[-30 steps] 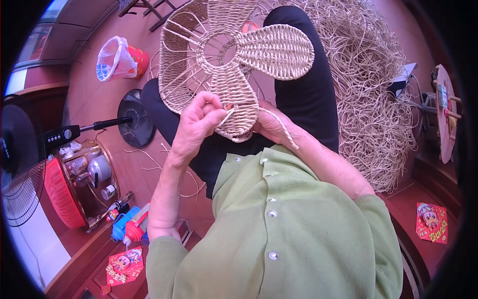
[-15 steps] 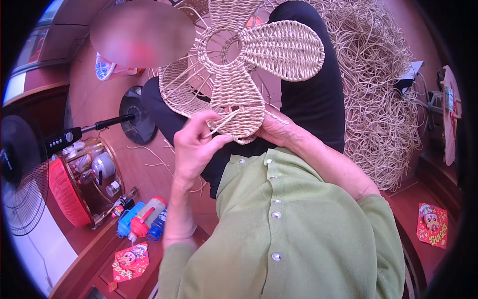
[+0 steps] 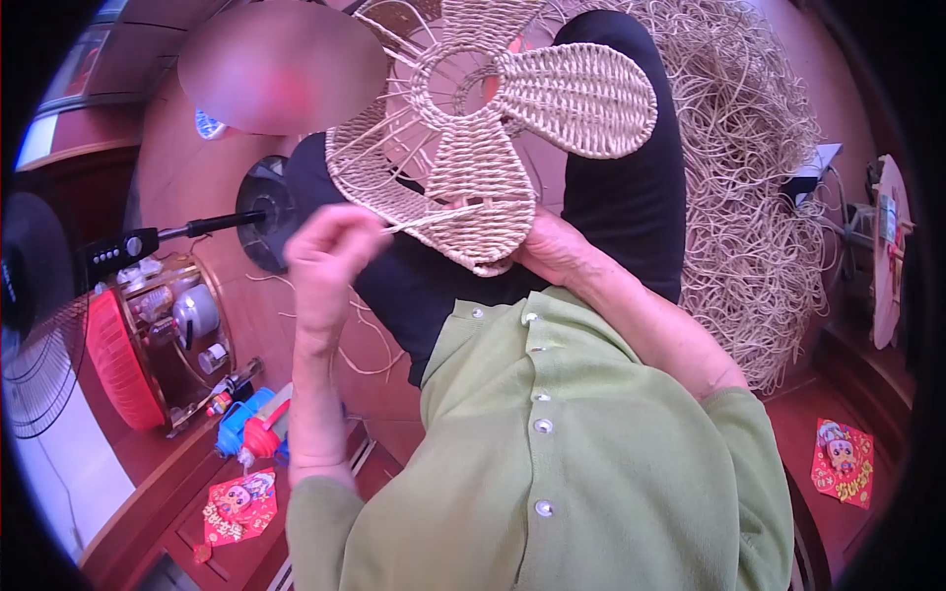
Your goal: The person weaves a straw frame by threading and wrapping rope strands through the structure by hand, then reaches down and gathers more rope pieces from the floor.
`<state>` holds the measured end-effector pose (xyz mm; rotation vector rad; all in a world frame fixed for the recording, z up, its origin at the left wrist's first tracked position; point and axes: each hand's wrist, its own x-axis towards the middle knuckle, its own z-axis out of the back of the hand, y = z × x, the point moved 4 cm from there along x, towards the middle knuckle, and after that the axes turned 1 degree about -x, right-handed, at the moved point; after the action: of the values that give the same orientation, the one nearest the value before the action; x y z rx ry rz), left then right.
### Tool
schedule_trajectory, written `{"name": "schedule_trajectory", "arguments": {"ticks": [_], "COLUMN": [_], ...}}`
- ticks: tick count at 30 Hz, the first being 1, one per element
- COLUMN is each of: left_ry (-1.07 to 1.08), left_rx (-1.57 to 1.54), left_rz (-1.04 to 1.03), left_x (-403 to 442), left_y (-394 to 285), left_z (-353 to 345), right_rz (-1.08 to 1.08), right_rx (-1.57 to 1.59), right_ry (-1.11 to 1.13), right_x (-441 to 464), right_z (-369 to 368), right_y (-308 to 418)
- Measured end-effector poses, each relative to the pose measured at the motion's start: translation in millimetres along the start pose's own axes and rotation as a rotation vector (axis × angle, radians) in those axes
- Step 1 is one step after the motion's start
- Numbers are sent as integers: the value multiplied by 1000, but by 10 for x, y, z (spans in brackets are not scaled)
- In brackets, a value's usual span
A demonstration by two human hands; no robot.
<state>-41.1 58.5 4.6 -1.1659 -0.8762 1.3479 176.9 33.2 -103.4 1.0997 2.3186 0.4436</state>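
Note:
A woven flower-shaped straw basket (image 3: 468,167), with petal-like lobes around an open ring, rests over my lap. My left hand (image 3: 330,251), blurred by motion, is closed on the end of a straw cord (image 3: 419,224) stretched from the near lobe. Small gaps show in the weave where the cord leaves it. My right hand (image 3: 552,246) grips the near lobe at its right edge, its fingers hidden beneath. Loose spokes stand out between the lobes on the left.
A big heap of loose straw cord (image 3: 744,187) lies at right. On the left are a standing fan (image 3: 39,305), its black base (image 3: 264,212), a red tub (image 3: 123,360) and a blue bottle (image 3: 236,424). A blurred oval covers part of the upper left.
My left hand has moved left, away from the near lobe, drawing the cord out straight. My right hand keeps its hold on the lobe. The view has shifted slightly.

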Motion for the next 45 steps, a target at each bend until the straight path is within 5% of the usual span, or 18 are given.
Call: {"name": "schedule_trajectory", "arguments": {"ticks": [2, 4, 6, 7, 8, 10, 14, 16, 32, 45], "left_ry": [-130, 189, 89, -326, -629, -807, -152, -70, -76, 14], "left_rx": [-936, -1207, -1108, -747, -248, 465, 488, 514, 703, 820], "left_rz": [-14, -156, -49, 64, -5, -353, -467, -506, -835, -612], "left_x": [170, 296, 283, 199, 155, 36, -48, 21, -92, -94], "left_y": [109, 276, 269, 259, 256, 83, -236, 32, 99, 17], "left_z": [369, 565, 514, 642, 827, 893, -278, -573, -686, -739], "right_rz": [24, 72, 45, 10, -30, -14, 20, 10, -13, -21], "right_rx": [11, 2, 34, 34, 37, 64, 84, 126, 44, 48], "right_ry": [6, -13, -75, -75, -67, -40, -9, -21, -23, -76], "right_x": [26, 7, -30, -48, -52, 3, 6, 27, 169, 168], "right_z": [4, -19, -31, -22, -27, 46, -22, 17, 161, 168], "right_y": [-42, 10, 23, 35, 41, -8, 1, -52, -162, -173]}}
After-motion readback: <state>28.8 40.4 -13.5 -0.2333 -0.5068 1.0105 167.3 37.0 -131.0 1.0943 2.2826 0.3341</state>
